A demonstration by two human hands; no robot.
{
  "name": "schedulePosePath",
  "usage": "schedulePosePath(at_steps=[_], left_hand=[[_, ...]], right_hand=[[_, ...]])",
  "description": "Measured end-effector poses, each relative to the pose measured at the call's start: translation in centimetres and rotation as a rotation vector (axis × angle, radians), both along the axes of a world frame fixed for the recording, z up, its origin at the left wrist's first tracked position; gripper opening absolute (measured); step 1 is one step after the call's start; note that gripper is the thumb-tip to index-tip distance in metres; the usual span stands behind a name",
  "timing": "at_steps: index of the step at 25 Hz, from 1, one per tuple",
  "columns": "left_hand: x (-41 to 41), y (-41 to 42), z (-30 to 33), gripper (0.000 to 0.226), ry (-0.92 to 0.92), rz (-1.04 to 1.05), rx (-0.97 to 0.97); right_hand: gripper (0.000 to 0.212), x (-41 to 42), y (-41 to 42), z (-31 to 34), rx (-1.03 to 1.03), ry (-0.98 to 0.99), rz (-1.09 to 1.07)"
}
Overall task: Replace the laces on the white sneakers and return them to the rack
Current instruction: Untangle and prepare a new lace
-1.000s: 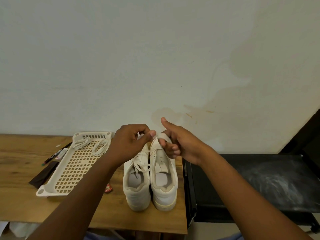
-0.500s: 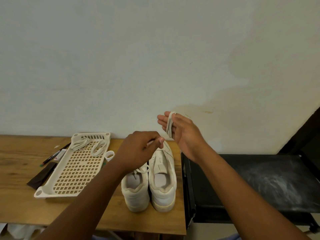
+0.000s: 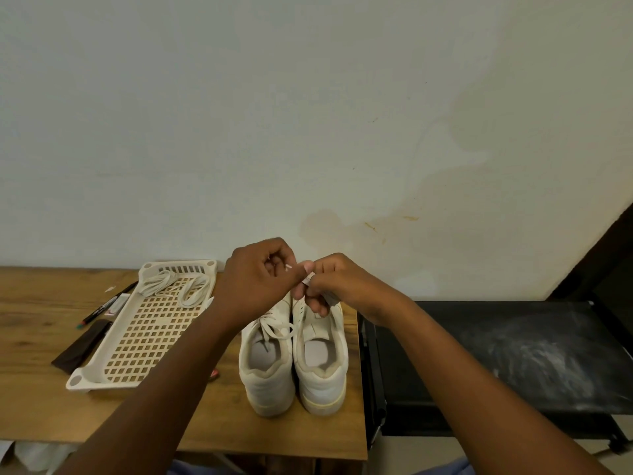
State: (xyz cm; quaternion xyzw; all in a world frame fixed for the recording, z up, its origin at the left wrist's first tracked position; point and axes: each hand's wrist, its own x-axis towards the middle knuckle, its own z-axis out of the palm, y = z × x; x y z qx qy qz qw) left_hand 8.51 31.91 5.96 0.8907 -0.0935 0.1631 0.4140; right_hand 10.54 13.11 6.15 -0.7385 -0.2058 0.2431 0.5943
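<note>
Right hand (image 3: 337, 286) lowered to left hand (image 3: 258, 279), fingers of both pinching lace (image 3: 308, 280), spare laces (image 3: 178, 290) in tray (image 3: 102, 366)

The right hand (image 3: 337, 286), raised at 12 o'clock of the sneakers half a second ago with the lace (image 3: 310, 280) across its open fingers, has dropped to meet the left hand (image 3: 255, 279); both now pinch it.

head view, close, facing forward-down
</note>
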Motion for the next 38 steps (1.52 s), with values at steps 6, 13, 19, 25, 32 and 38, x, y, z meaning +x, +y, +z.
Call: schedulePosePath(at_steps=[6,13,19,25,32,38], left_hand=[[-0.2,-0.8,0.7,0.021,0.225,-0.206,-0.351],[-0.5,-1.7,0.4,0.025,0.234,-0.213,-0.407],[0.0,-1.7,-0.8,0.019,0.053,-0.11,-0.218],[0.5,-3.0,-2.2,0.024,0.015,-0.239,-0.184],[1.0,-3.3,-3.4,0.022,0.056,-0.17,-0.187],[0.9,-3.8,-3.3,0.031,0.121,-0.161,-0.321]], right_hand=[[0.02,-0.1,-0.3,0.5,0.247,0.15,-0.054],[0.04,-0.3,0.0,0.1,0.314,0.141,-0.177],[0.05,-0.3,0.6,-0.2,0.334,0.254,-0.235],[0.061,0.2,1.1,-0.8,0.198,0.081,-0.486],[0.053,0.7,1.5,-1.6,0.196,0.197,-0.558],[0.048,1.3,0.1,-1.1,0.469,0.51,-0.371]])
